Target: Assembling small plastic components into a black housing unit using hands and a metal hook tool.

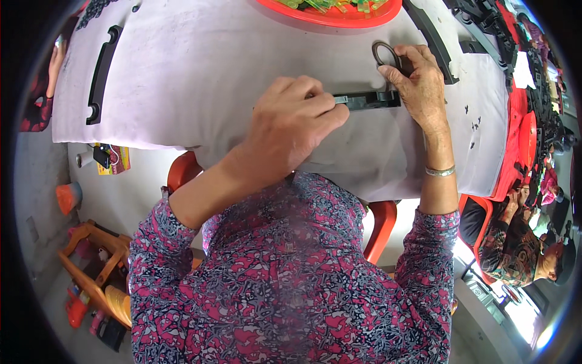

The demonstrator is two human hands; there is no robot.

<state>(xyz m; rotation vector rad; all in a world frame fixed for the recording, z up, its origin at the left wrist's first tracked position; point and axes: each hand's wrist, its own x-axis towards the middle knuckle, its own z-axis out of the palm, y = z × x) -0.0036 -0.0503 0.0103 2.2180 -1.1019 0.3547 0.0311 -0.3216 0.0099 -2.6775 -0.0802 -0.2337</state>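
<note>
We see two hands at work on one desk (200, 73) covered with a pale cloth. Our left hand (291, 124) is curled shut, its fingers closed over the left end of a long black plastic strip (368, 100) that lies flat on the cloth, just in front of us. Our right hand (421, 88) rests on the strip's right end, thumb and fingers pinched there; a single dark ring (383, 54) lies on the cloth touching its fingertips. Whether the right hand truly grips the strip or only presses on it, we cannot tell. One silver bangle (441, 171) sits on the right wrist.

We count two more black strips lying loose on the cloth: one curved strip (100, 73) near the left edge, well apart from the hands, and one (431, 36) at the upper right, just beside the right hand. One red tray (330, 15) stands at the far edge of the desk, holding small green pieces too many and too blurred to count. A heap of black parts (485, 24) fills the upper right corner; we cannot count them.

Below the desk, one red chair (382, 224) shows on both sides of us. At the lower left stands one wooden rack (91, 267). At the right, one other person (515, 242) sits beside a red-covered surface.
</note>
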